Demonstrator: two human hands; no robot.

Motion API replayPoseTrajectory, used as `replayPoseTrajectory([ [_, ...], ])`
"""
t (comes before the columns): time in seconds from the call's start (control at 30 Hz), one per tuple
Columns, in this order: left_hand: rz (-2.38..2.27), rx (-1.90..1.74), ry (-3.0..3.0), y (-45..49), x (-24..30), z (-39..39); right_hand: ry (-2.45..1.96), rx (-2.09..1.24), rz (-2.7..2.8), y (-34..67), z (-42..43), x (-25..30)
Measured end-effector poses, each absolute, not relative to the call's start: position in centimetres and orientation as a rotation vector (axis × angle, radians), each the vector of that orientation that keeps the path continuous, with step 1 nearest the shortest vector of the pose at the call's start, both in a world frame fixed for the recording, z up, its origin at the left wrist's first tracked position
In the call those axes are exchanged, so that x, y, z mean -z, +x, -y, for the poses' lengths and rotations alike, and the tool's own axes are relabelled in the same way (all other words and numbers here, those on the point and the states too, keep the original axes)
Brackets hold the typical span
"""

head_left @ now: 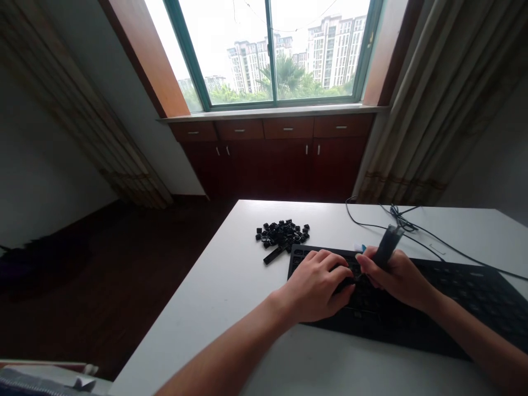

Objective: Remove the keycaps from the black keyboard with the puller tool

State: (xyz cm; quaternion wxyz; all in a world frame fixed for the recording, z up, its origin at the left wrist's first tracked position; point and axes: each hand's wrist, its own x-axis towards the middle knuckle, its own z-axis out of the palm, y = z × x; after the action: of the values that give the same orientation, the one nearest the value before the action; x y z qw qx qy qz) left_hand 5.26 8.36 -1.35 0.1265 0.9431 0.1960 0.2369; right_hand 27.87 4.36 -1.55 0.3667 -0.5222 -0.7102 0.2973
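Observation:
A black computer keyboard [457, 286] lies on the white table in front of me, with keys gone from part of its left half. Over that left part my left hand [319, 280] is bent, thumb and fingers closed near a dark spot whose content I cannot make out. Close beside it, my right hand [394, 275] is wrapped round a dark grey handheld tool [389, 245] with a see-through upper end. Its lower tip is hidden by the fingers. A small blue and white piece [359, 248] shows behind the right fingers. Loose black keycaps [282, 233] lie piled beyond the keyboard's left end.
A long black keycap [272, 255] lies at the pile's near side. Black cable [402, 220] coils and runs across the back right of the table [206, 319], near a thin bent wire [438, 249]. Red-brown cabinets [268, 165] stand beneath the window.

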Motion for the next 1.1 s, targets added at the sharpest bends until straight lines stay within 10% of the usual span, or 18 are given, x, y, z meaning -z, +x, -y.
replayPoseTrajectory([
  [1.1, -0.430, -0.509, 2.771, 9.1, 0.8, -9.2, -1.224, -0.480, 1.920, 26.7, -3.6, 1.5],
])
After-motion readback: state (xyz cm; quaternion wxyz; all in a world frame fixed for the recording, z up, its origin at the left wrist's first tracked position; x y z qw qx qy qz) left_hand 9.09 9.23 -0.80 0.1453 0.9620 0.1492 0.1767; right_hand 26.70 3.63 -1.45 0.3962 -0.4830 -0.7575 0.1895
